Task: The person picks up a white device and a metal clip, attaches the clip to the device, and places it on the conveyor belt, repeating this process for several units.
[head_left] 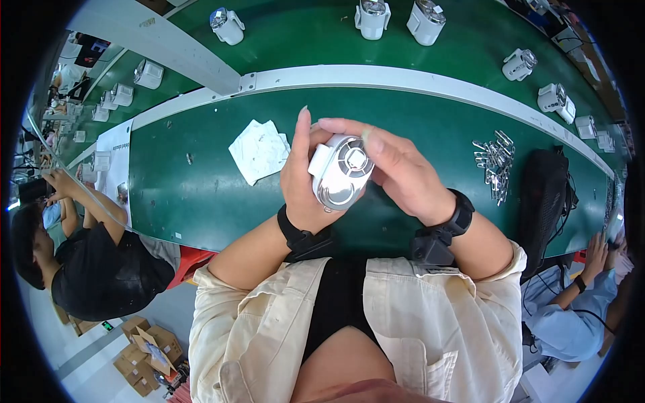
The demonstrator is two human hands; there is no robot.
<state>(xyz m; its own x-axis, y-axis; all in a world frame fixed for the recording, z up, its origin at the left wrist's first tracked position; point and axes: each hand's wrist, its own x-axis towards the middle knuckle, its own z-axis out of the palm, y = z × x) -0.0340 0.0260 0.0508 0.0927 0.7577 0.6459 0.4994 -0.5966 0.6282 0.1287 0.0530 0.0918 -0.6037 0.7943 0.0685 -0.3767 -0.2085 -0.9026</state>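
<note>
A white handheld device [340, 174] with a shiny silver oval face and a round vented part sits between my two hands, above the green table [201, 201]. My left hand [299, 185] wraps its left side and underside, with the thumb pointing up and away. Around the far right side curves my right hand [406, 171], its thumb at the device's top edge and its fingers reaching over toward my left hand. Some of the fingers are hidden behind the device. Just left of my hands lie crumpled white cloths [259, 152].
A pile of metal clips [496, 164] lies to the right, beside a black bag [541, 191] with cables. Beyond a white rail [322, 77], similar white devices [372, 19] stand on a green surface. Co-workers sit at left [101, 262] and right [571, 309].
</note>
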